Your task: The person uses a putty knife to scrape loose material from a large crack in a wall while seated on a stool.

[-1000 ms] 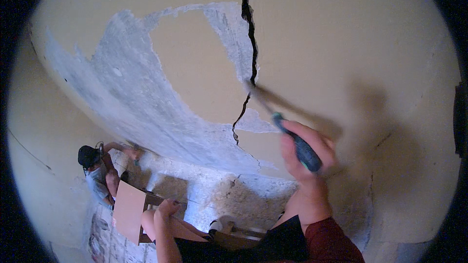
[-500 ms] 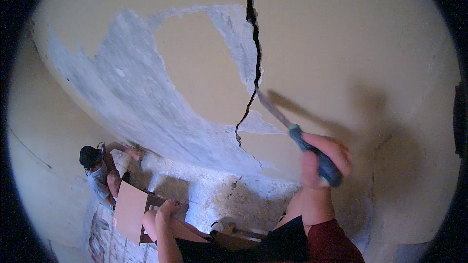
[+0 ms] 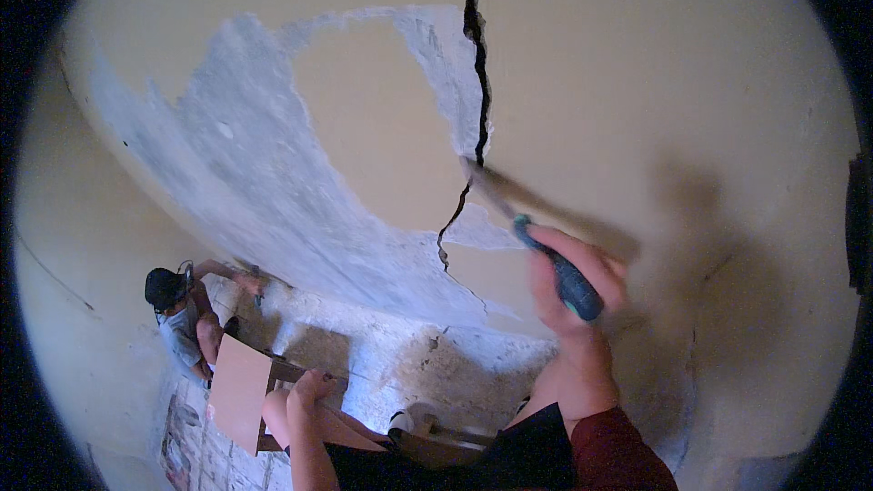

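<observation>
My right hand is wrapped round the dark handle of a scraper with green trim and a narrow metal blade. The blade tip meets the wall at the left edge of a long black crack. Around the crack the beige paint is gone in places, baring a grey-white patch. My left hand is closed low down by my knee, beside a stool-like seat. A small dark thing seems to stick out of its fingers, too small to name.
At the lower left another person in a dark cap and grey shirt crouches by the wall, holding a tool against its base. Between us stands a wooden stool with a flat pinkish top. Whitish debris covers the floor.
My right hand has moved left with the scraper, and the blade tip has shifted from inside the crack's line to just left of it. My left hand has barely moved.
</observation>
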{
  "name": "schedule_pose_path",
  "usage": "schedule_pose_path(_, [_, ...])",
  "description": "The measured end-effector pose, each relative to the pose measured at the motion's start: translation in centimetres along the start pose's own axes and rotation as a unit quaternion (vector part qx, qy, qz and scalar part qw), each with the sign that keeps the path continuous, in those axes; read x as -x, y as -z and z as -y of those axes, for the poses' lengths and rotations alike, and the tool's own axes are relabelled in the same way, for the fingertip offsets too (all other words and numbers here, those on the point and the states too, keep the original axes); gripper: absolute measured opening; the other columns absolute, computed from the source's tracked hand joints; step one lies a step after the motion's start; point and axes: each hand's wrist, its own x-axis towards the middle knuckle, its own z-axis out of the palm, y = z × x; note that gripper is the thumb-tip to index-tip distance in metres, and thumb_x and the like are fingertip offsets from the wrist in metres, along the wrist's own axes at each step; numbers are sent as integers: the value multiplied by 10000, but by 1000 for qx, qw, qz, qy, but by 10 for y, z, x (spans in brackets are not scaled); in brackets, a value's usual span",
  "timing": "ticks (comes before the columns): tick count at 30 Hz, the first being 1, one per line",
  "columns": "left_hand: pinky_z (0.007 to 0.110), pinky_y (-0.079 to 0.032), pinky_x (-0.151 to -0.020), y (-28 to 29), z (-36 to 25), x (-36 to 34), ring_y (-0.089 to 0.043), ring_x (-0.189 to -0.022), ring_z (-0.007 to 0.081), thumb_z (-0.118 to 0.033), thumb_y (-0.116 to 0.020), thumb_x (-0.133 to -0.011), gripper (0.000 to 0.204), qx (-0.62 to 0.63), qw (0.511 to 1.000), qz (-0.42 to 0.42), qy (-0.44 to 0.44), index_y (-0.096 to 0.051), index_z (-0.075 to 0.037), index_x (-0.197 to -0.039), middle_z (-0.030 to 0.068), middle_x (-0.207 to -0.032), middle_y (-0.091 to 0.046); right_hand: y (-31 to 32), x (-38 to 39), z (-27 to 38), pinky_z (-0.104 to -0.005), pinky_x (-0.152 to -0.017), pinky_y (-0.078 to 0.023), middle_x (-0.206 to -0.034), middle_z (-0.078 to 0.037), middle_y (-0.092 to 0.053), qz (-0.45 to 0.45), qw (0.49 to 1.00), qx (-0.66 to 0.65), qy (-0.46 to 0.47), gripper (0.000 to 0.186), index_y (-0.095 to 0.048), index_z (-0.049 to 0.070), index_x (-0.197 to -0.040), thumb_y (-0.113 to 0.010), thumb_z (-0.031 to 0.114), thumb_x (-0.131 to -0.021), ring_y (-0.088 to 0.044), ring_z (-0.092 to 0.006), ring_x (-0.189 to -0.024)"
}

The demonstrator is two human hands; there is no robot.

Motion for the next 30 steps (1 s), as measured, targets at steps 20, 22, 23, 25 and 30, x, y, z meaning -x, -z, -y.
schedule_pose_path(20, [427,-495,-832,-23,24,-23,-625,-931,340,-344,-624,-770,338,4,999,-11,-34,-675,-80,-975,183,-964,-653,-10,-1,-3,-342,-609,-506,-680,-107,-645,-25,1000,-7,-12,182,-673,49,-866,-688,156,-718,-636,-240,-602])
schedule_pose_path(22, [427,-494,-833,-28,32,-24,-625,-932,340,-344,-624,-770,339,2,1000,-10,-27,-675,-79,-976,184,-966,-652,-4,4,-6,-331,-599,-506,-693,-102,-656,-27,1000,-12,9,182,-679,44,-865,-693,152,-718,-638,-225,-597])
schedule_pose_path(23, [428,-494,-833,-25,24,-26,-624,-934,340,-343,-624,-770,340,2,1000,-5,-27,-675,-78,-977,184,-967,-652,2,11,-4,-322,-604,-508,-711,-103,-665,-39,999,-10,-21,183,-683,40,-859,-694,152,-716,-642,-218,-608])
schedule_pose_path(25, [428,-493,-835,-17,12,-24,-623,-937,341,-343,-623,-771,342,2,1000,2,-22,-674,-76,-978,186,-970,-650,2,14,-6,-314,-609,-510,-729,-103,-674,-50,997,-7,-51,183,-687,35,-853,-696,153,-714,-646,-210,-618])
schedule_pose_path(30, [430,-491,-839,-6,1,-15,-620,-944,342,-342,-622,-772,346,0,1000,7,-5,-671,-71,-982,191,-977,-647,-6,4,-13,-259,-585,-494,-750,-109,-671,-56,995,58,51,337,-668,-21,-869,-639,308,-802,-621,-163,-579])
